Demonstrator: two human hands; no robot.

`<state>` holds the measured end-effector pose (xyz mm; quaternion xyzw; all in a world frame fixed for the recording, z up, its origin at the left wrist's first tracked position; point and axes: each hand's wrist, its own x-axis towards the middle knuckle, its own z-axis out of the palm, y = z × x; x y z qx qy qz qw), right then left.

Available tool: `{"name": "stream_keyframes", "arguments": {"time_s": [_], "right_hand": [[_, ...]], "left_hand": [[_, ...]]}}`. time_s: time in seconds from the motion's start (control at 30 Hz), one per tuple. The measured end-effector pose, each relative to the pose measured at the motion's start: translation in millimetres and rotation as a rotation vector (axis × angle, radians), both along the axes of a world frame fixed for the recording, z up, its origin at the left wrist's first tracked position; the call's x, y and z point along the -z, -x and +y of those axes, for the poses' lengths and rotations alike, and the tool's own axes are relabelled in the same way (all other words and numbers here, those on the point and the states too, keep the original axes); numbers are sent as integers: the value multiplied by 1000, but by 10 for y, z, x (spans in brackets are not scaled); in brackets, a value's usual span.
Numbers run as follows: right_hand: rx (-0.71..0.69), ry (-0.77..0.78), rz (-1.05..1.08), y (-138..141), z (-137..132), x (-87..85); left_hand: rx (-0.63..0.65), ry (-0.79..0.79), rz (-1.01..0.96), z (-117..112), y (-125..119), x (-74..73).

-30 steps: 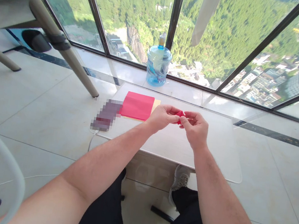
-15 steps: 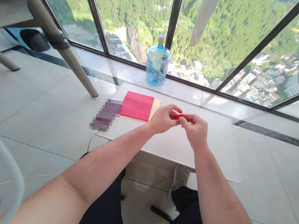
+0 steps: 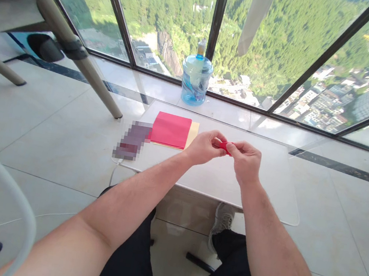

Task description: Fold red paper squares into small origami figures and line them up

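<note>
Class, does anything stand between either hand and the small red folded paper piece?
Nothing visible does: the left hand and right hand both grip the small red folded paper piece directly, above the white rectangular table.

A small bright-red piece [image 3: 223, 146], seemingly folded paper, is pinched between the left hand [image 3: 205, 148] and right hand [image 3: 245, 161]. Compact and narrow, it lies roughly left to right, fingers partly covering it, over the white table's [image 3: 268, 184] middle.
</note>
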<state>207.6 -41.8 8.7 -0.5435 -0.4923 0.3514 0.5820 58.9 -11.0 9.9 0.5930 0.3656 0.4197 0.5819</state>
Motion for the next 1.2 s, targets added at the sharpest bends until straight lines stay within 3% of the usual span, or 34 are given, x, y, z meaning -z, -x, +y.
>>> {"name": "stream_keyframes", "arguments": {"time_s": [0.37,0.53,0.67,0.97,1.2], "right_hand": [[37,7,-106,-39,19,20],[8,-20,-38,-9,23,32],[0,-1,-40,-1,19,31],[-108,52,94,-11,-8,3],[-179,0,136,-8,-13,-41]], "left_hand": [[-56,30,-9,17,-18,43],[-198,-113,66,40,3,66],[-208,-183,107,59,13,76],[-183,30,-142,46,-18,25],[-124,197,-329,12,13,-54]]}}
